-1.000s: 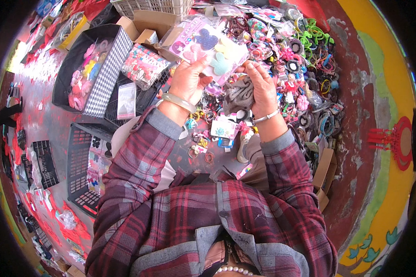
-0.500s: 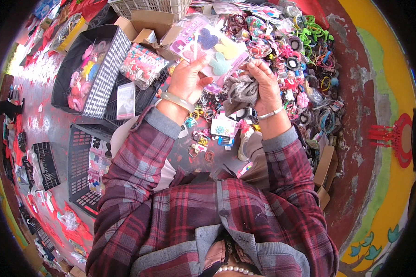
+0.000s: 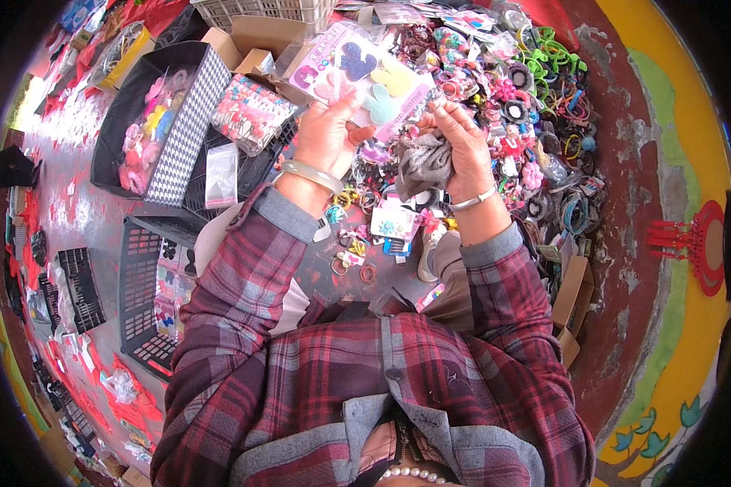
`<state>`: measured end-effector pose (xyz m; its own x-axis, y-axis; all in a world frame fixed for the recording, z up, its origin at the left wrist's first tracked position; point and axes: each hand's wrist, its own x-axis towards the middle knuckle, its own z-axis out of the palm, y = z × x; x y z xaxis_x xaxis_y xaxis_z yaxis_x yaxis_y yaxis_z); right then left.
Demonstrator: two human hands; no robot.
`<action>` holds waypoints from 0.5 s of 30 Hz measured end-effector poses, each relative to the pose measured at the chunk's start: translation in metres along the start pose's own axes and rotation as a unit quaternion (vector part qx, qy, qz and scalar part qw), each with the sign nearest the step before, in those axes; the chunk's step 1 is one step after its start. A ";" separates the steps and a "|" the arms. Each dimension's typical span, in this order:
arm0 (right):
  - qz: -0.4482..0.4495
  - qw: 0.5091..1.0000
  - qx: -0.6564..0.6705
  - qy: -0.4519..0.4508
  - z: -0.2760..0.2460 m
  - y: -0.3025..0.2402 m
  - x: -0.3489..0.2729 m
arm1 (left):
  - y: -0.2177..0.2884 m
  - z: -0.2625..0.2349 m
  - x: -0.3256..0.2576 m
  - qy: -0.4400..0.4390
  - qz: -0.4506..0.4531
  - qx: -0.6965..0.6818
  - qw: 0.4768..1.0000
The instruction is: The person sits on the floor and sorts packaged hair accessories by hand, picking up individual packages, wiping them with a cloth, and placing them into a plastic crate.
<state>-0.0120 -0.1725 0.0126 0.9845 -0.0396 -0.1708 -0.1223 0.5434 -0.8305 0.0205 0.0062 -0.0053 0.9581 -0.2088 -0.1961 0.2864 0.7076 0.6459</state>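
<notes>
A clear-wrapped card pack (image 3: 369, 84) with navy, yellow, mint and pink shaped pieces is held up in front of me. My left hand (image 3: 326, 140) pinches its lower left edge between thumb and fingers. At its lower right corner is my right hand (image 3: 465, 154), closed around a crumpled grey cloth (image 3: 425, 166). The right fingertips are close to the pack's corner; I cannot tell whether they grip it too. Below the hands, a small white card with blue flowers (image 3: 392, 221) lies among loose hair ties (image 3: 368, 273).
A large heap of hair accessories (image 3: 512, 134) spreads ahead and to the right. To the left stand a black bin with a houndstooth side (image 3: 188, 130), a dark plastic basket (image 3: 138, 280) and an open cardboard box (image 3: 268, 31). Another cardboard box (image 3: 571, 292) sits by the right wall.
The card pack has turned and tilted slightly, its right corner rising a little. Both hands keep nearly the same place, the cloth still in the right. A dark shape at the far left edge has moved up.
</notes>
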 end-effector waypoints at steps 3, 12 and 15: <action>0.043 0.999 0.019 -0.026 -0.002 0.003 -0.002 | 0.001 -0.001 0.001 -0.005 -0.014 0.000 1.000; 0.019 0.999 -0.019 -0.039 0.003 0.006 -0.005 | 0.004 0.006 -0.003 0.014 -0.013 -0.003 1.000; 0.003 0.999 -0.046 -0.024 0.002 0.007 -0.005 | 0.004 0.007 -0.004 0.035 -0.009 -0.018 0.999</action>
<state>-0.0177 -0.1670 0.0085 0.9882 0.0053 -0.1531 -0.1381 0.4636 -0.8752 0.0175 0.0050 0.0029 0.9496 -0.1757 -0.2595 0.3028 0.7276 0.6155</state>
